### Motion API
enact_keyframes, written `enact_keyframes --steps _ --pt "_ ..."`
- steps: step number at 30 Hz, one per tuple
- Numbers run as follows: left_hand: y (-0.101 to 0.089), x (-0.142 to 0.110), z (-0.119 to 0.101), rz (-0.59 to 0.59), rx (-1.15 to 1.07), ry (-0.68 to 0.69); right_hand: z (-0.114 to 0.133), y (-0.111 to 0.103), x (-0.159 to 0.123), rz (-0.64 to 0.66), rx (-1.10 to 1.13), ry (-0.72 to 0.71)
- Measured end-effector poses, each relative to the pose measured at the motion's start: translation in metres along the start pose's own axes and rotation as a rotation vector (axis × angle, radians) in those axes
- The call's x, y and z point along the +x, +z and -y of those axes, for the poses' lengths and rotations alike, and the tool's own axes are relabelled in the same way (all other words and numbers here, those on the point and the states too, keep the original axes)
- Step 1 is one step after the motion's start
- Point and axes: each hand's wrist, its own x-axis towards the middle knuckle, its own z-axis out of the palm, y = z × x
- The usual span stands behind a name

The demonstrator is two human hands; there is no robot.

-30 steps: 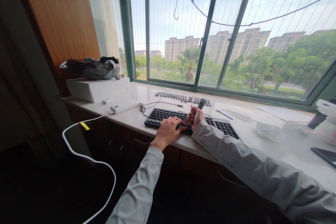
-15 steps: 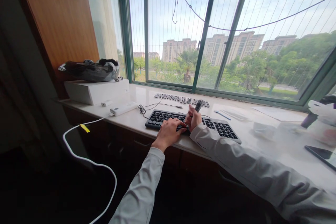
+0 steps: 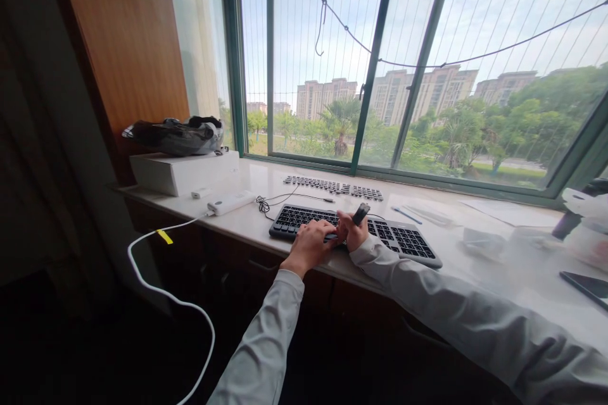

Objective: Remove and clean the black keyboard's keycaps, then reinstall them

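Observation:
A black keyboard (image 3: 394, 237) lies on the pale stone windowsill (image 3: 266, 218), near its front edge. My left hand (image 3: 311, 244) rests on the keyboard's middle keys with its fingers bent down onto them. Right beside it, my right hand (image 3: 354, 232) is closed round a small dark tool (image 3: 361, 212) that sticks up from the fist. Behind the keyboard runs a row of loose keycaps (image 3: 335, 187). Both arms wear light grey sleeves.
At the left stand a white box (image 3: 183, 171) with a dark bag (image 3: 175, 134) on top, a white power strip (image 3: 231, 202) and its white cable (image 3: 166, 291) hanging off the edge. Papers, a pen (image 3: 406, 215) and a phone (image 3: 586, 285) lie to the right.
The tool in my right hand has tipped lower and sits closer to the keys. My left hand stays on the keyboard. The camera has shifted slightly, so everything sits a little lower and to the right.

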Motion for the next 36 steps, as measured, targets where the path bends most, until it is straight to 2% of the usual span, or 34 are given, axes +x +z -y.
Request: enact_keyframes --steps 7,11,15,18,21,25,28,31,36 --pt "0.0 -0.001 -0.002 -0.048 -0.056 -0.03 0.008 -0.003 -0.001 0.103 0.093 0.027" --pt "-0.001 -0.003 -0.004 -0.074 -0.116 -0.033 0.023 -0.009 0.003 0.175 0.182 0.069" --pt "-0.001 -0.005 -0.004 -0.148 -0.193 -0.017 0.041 -0.018 0.01 0.246 0.23 0.073" --pt "-0.001 -0.006 -0.004 -0.213 -0.255 -0.008 0.051 -0.029 0.019 0.307 0.007 0.05" --pt "-0.002 -0.006 -0.004 -0.252 -0.276 -0.003 0.059 -0.044 0.025 0.398 -0.361 -0.024" --pt "-0.002 -0.007 -0.005 -0.272 -0.288 0.0 0.062 -0.069 0.029 0.467 -0.953 -0.325" --pt "-0.002 -0.007 -0.006 -0.273 -0.291 0.005 0.056 -0.086 0.028 0.48 -1.253 -0.552" --pt "-0.005 -0.007 -0.008 -0.258 -0.276 -0.001 0.046 -0.099 0.025 0.469 -1.404 -0.662" --pt "-0.011 -0.006 -0.01 -0.2 -0.296 -0.089 0.038 -0.106 0.027 0.473 -1.442 -0.651"
